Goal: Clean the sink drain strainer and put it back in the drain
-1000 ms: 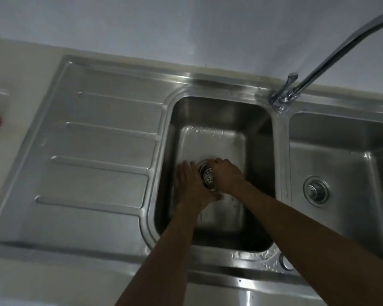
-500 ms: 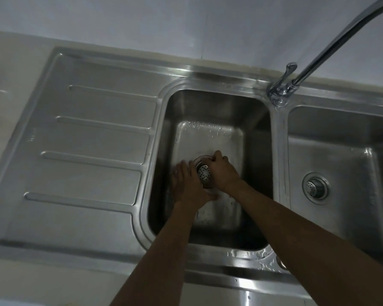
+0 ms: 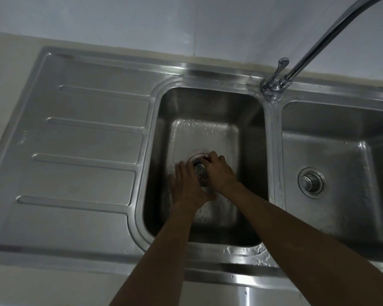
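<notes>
The right hand [image 3: 219, 173] has edged toward the far rim of the drain [image 3: 196, 156]. Its fingers curl round the strainer [image 3: 200, 172], tilted over that drain in the left basin [image 3: 161, 151]; the left hand [image 3: 187, 188] lies flat-fingered beside it. Light, stiff, wet steel, probably slippery: best gripped by its rim. Basin walls hem both wrists; the faucet [image 3: 318, 45] arches far right.

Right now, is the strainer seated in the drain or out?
Out. The strainer shows its perforated basket, tipped sideways in the right hand's grip; the drain ring shows bare behind it.
</notes>
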Motion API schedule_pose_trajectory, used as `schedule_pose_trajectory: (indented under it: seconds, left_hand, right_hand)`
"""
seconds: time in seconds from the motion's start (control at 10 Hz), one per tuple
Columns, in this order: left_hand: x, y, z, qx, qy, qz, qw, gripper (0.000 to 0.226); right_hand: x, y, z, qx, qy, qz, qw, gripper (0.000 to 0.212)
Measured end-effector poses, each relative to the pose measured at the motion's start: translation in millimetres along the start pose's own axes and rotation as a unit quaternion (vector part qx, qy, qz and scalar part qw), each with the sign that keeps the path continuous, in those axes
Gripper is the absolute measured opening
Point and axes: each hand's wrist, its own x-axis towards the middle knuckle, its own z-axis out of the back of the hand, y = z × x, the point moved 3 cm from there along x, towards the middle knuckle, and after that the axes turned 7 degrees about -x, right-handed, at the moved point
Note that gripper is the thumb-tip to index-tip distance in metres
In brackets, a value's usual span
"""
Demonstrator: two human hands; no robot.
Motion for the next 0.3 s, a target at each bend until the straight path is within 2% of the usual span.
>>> schedule_pose_trajectory:
  seconds: [0.1,0.2,0.3]
  left_hand:
    - [-4,-2,4,0.004,0.009,-0.007,1.0,0.139]
    - [-14,-2,16,-0.007,0.014,-0.022,1.0,0.116]
    - [-16,-11,40,0.017,-0.03,-0.035,0.999,0.085]
  right_hand:
    - [-6,-5,3,0.012,0.019,0.014,1.0,0.063]
    - [-16,-12,12,0.046,0.046,0.027,0.998,0.067]
    - [-23,-16,32,0.067,0.026,0.03,0.997,0.062]
